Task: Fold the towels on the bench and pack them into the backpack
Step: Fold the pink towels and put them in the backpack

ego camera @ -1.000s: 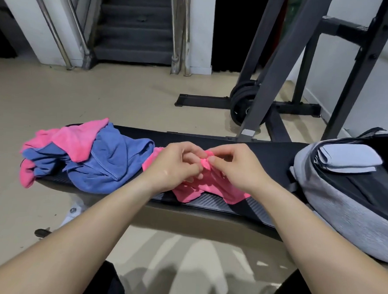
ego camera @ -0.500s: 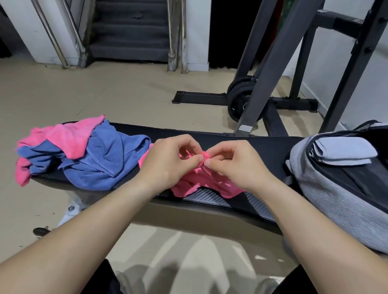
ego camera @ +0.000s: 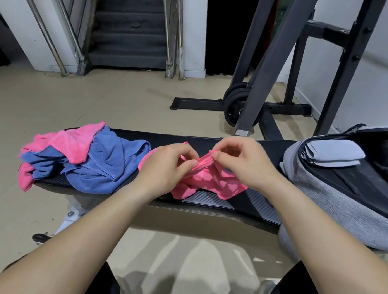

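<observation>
Pink towel [ego camera: 211, 184] lies crumpled on the bench [ego camera: 207, 204]. The fingers of the left hand [ego camera: 164, 167] and right hand [ego camera: 244, 165] pinch its upper hem close together. Best to slide both pinches apart along that hem to the corners, then spread it flat before folding. Beyond, the blue-and-pink pile [ego camera: 105, 164] lies left, and the open backpack [ego camera: 344, 201] at right holds a folded grey towel [ego camera: 333, 153].

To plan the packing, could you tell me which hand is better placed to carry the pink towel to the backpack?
The right hand, I'd judge. Both hands pinch the pink towel, but the backpack lies on its side of the bench; the left hand sits nearer the unfolded pile.
</observation>
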`<action>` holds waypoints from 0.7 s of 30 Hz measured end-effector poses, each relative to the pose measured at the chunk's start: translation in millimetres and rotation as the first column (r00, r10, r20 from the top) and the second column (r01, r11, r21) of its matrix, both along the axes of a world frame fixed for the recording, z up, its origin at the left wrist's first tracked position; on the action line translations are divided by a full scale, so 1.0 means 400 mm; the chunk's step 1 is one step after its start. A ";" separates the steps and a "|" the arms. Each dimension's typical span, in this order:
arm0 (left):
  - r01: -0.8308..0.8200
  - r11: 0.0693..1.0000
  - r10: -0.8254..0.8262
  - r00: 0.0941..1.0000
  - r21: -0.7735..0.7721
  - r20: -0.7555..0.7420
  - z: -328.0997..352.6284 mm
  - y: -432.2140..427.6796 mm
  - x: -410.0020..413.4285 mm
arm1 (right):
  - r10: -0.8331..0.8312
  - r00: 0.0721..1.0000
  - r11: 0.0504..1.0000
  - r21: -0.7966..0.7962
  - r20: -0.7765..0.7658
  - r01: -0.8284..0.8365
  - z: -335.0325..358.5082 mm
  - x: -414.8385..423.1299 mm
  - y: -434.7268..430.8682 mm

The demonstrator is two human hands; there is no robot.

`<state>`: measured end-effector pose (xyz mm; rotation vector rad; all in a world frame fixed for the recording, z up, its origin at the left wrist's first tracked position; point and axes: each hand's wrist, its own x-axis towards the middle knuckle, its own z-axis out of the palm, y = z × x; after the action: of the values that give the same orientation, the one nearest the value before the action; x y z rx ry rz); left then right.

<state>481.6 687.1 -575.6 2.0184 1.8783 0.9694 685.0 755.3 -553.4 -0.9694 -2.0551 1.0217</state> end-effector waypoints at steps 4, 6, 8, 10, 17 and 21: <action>0.006 0.991 -0.015 0.998 -0.130 -0.067 -0.009 -0.001 -0.004 | -0.098 0.992 0.980 0.184 0.080 0.082 0.072 0.015 0.054; 0.086 0.982 -0.099 0.993 -0.167 -0.071 -0.014 -0.009 0.013 | -0.096 0.983 0.957 0.287 0.155 0.049 0.129 0.008 0.078; 0.152 0.967 -0.173 0.981 -0.205 -0.085 -0.012 -0.014 0.030 | -0.086 0.969 0.924 0.383 0.233 -0.010 0.190 -0.007 0.093; 0.210 0.947 -0.234 0.969 -0.242 -0.076 -0.004 -0.015 0.040 | -0.089 0.959 0.899 0.436 0.267 -0.038 0.239 -0.025 0.101; 0.089 0.983 -0.076 0.993 -0.158 0.086 0.031 -0.005 -0.001 | -0.029 0.961 0.932 0.355 0.276 -0.074 0.273 -0.043 0.110; -0.001 0.996 0.031 0.942 -0.089 0.335 0.013 0.012 -0.014 | 0.004 0.970 0.956 0.283 0.243 -0.075 0.256 -0.044 0.109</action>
<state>476.2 692.0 -570.5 1.6653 1.7214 1.1319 667.3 798.8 -450.9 -0.9356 -2.3510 0.6173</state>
